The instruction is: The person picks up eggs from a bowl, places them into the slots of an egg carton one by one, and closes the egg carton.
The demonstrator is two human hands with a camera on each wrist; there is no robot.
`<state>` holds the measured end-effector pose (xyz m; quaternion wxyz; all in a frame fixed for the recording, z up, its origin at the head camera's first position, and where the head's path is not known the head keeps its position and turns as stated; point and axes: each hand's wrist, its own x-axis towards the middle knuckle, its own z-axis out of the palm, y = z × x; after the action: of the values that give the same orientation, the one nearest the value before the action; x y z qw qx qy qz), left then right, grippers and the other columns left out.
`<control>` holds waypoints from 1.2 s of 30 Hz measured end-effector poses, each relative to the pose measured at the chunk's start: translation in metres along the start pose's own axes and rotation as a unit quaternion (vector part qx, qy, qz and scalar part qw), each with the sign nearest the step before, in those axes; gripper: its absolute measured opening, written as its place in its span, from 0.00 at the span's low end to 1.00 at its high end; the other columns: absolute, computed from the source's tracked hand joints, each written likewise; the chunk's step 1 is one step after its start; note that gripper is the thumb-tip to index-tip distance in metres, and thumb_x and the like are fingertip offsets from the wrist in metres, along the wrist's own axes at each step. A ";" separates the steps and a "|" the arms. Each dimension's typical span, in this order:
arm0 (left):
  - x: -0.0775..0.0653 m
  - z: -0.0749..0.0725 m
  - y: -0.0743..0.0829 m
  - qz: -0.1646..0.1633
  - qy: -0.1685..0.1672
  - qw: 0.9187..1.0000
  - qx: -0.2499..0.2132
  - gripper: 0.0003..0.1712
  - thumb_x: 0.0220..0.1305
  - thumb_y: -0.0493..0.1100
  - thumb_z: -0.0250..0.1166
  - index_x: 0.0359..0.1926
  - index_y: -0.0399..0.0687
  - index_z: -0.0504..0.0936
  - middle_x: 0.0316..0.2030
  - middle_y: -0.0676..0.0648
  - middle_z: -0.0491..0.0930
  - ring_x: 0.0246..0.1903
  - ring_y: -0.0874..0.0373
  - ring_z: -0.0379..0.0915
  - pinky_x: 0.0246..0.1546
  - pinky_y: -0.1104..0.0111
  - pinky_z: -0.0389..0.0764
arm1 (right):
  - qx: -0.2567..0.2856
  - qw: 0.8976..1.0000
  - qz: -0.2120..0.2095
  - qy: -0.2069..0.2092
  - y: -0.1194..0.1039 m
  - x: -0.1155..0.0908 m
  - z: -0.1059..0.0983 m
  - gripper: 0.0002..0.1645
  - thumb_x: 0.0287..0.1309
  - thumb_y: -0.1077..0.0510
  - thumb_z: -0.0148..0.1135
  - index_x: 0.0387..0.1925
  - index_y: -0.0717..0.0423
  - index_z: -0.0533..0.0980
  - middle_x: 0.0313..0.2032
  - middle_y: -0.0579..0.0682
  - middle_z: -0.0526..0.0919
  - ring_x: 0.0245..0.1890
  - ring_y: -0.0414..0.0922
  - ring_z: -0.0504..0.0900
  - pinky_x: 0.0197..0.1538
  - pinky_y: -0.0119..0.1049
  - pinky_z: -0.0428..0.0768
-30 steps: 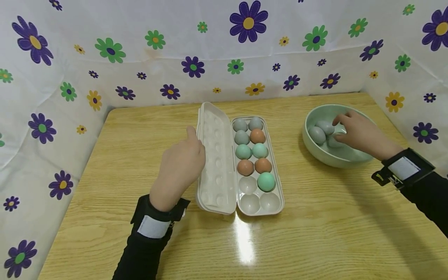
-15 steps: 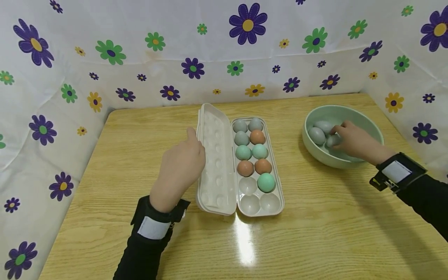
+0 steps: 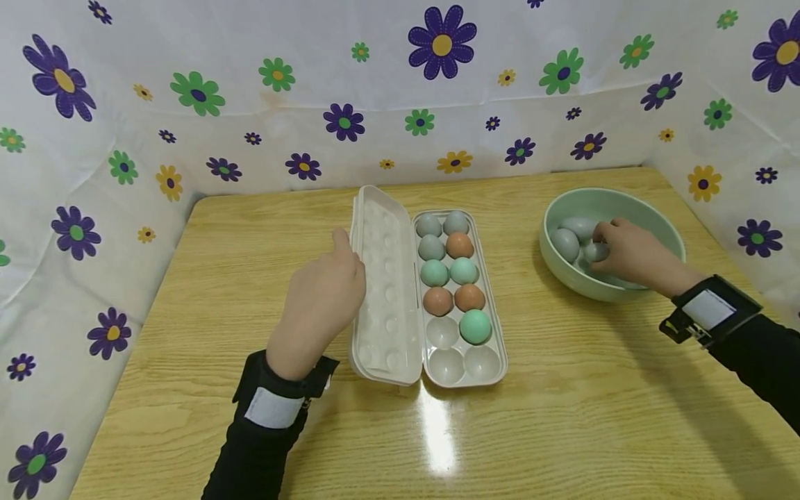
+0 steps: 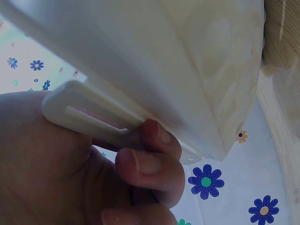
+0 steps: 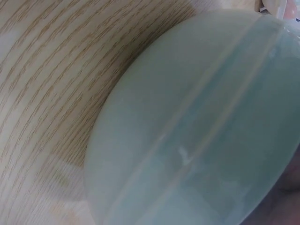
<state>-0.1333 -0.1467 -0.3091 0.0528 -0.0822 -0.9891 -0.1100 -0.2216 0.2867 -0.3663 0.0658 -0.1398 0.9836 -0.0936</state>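
Note:
An egg carton [image 3: 481, 375] lies opened on the table, its pale lid [image 3: 389, 292] folded out to the left. My left hand [image 3: 321, 298] grips the lid's outer edge; the left wrist view shows the fingers curled around its slotted tab [image 4: 77, 110]. Green, brown and grey eggs fill most cups, and three cups at the near end hold none. Inside the pale green bowl [image 3: 571, 278] my right hand [image 3: 640, 258] pinches a grey egg [image 3: 596, 252]. Two more grey eggs [image 3: 565, 245] lie beside it. In the right wrist view, the bowl's wall [image 5: 154, 112] hides the fingertips.
The wooden table [image 3: 550, 417] has a flower-patterned cloth [image 3: 312, 76] standing behind it and along both sides. Between the carton and the bowl lies a stretch of bare tabletop.
My right hand has come down and left within the bowl, and its fingers have closed around a grey egg. My left hand stays on the lid.

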 end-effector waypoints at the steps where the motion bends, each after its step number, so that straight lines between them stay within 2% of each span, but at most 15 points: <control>1: 0.000 0.000 0.000 0.000 -0.001 1.000 -0.001 0.26 0.69 0.42 0.36 0.59 0.23 0.54 0.11 0.48 0.65 0.08 0.57 0.62 0.06 0.66 0.60 | -0.002 1.000 0.001 0.002 0.000 0.000 0.000 0.24 0.47 0.54 0.65 0.41 0.67 0.70 0.37 0.62 0.72 0.35 0.53 0.71 0.37 0.50 0.72; 9: -0.001 -0.001 -0.001 0.000 0.002 1.000 -0.003 0.26 0.69 0.43 0.36 0.58 0.24 0.55 0.11 0.49 0.65 0.08 0.57 0.62 0.07 0.66 0.60 | 0.005 1.000 0.005 0.011 0.001 -0.002 -0.005 0.25 0.44 0.52 0.65 0.41 0.61 0.68 0.32 0.58 0.71 0.30 0.51 0.69 0.31 0.46 0.70; 16: -0.001 -0.001 0.000 0.000 0.006 1.000 -0.002 0.25 0.69 0.42 0.36 0.57 0.24 0.56 0.11 0.49 0.64 0.08 0.57 0.61 0.06 0.67 0.59 | 0.016 0.999 -0.018 0.044 -0.012 -0.005 -0.021 0.23 0.45 0.53 0.64 0.41 0.59 0.68 0.32 0.56 0.73 0.28 0.48 0.70 0.30 0.44 0.69; 21: -0.001 0.000 0.000 -0.004 0.005 1.000 -0.011 0.22 0.69 0.43 0.36 0.54 0.26 0.58 0.11 0.48 0.64 0.08 0.57 0.61 0.06 0.67 0.58 | 0.023 0.997 -0.036 0.065 -0.035 -0.009 -0.036 0.21 0.47 0.53 0.61 0.43 0.55 0.69 0.35 0.54 0.75 0.30 0.47 0.71 0.31 0.43 0.71; 27: -0.001 -0.001 0.000 0.000 0.003 1.000 -0.011 0.23 0.70 0.43 0.36 0.55 0.26 0.58 0.11 0.48 0.64 0.07 0.57 0.61 0.06 0.68 0.58 | 0.019 0.997 -0.046 0.061 -0.066 -0.016 -0.048 0.21 0.51 0.52 0.60 0.46 0.54 0.69 0.38 0.54 0.73 0.31 0.47 0.71 0.32 0.42 0.72; 31: -0.001 -0.001 0.000 0.003 0.006 1.000 -0.009 0.25 0.69 0.43 0.36 0.57 0.25 0.56 0.11 0.49 0.64 0.07 0.57 0.61 0.06 0.68 0.58 | 0.027 0.996 -0.059 0.056 -0.087 -0.018 -0.049 0.22 0.49 0.52 0.61 0.47 0.54 0.69 0.40 0.55 0.74 0.33 0.48 0.72 0.33 0.43 0.74; 36: 0.000 0.000 0.000 0.003 0.005 1.000 -0.009 0.25 0.69 0.43 0.36 0.58 0.24 0.56 0.11 0.49 0.64 0.08 0.57 0.61 0.07 0.68 0.58 | 0.032 0.996 -0.074 0.042 -0.114 -0.020 -0.042 0.22 0.48 0.52 0.62 0.46 0.50 0.70 0.39 0.52 0.74 0.33 0.46 0.72 0.33 0.41 0.75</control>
<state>-0.1330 -0.1463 -0.3087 0.0571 -0.0850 -0.9875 -0.1196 -0.1794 0.1917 -0.2999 0.0216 -0.2057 0.9690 -0.1353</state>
